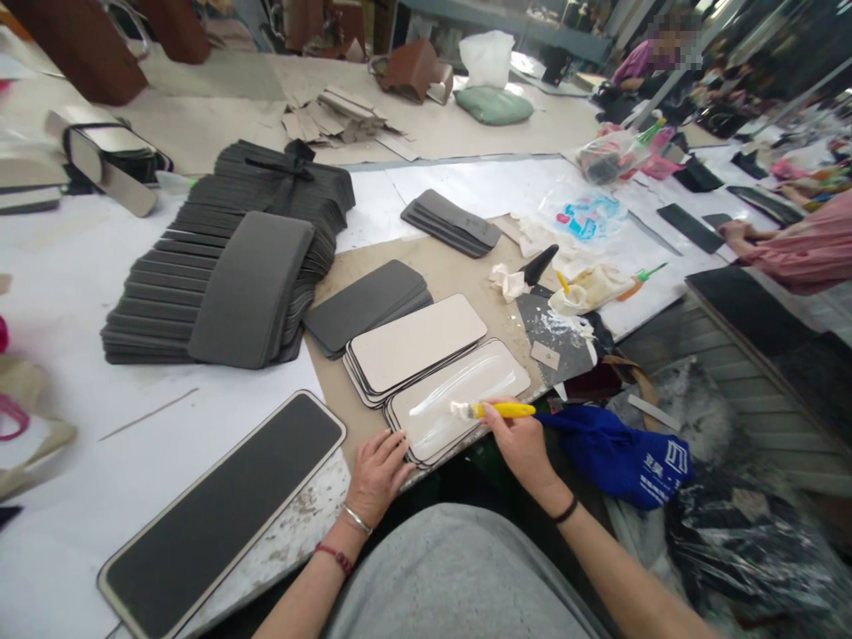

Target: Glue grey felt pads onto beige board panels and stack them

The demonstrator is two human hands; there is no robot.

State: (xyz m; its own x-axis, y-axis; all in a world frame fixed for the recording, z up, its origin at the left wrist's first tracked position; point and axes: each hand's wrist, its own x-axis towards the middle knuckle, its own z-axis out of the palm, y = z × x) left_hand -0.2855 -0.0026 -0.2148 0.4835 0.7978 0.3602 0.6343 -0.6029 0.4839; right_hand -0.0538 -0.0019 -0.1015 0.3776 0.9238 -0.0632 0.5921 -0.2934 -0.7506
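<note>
My right hand (523, 439) is closed around a yellow-handled brush (507, 410), its bristles white with paste. The bristles touch the top piece of a stack of pale rounded panels (426, 417), where a wet white streak shines. Fingers spread, my left hand (379, 475) lies at the near left corner of that stack, fingertips on its edge. Just behind sits a second stack of pale panels (419, 342) with dark edges. Farther back are some dark grey panels (369, 302). To the left lies a long dark panel with a pale border (226, 510).
A large pile of grey panels (249, 288) stands at the left. At the right are a paste-smeared dark board (556, 342), a paste-covered container (576, 297) and crumpled tissue (509, 282). A blue cloth (612, 453) hangs beside the table edge. A co-worker's pink sleeve (808, 244) shows far right.
</note>
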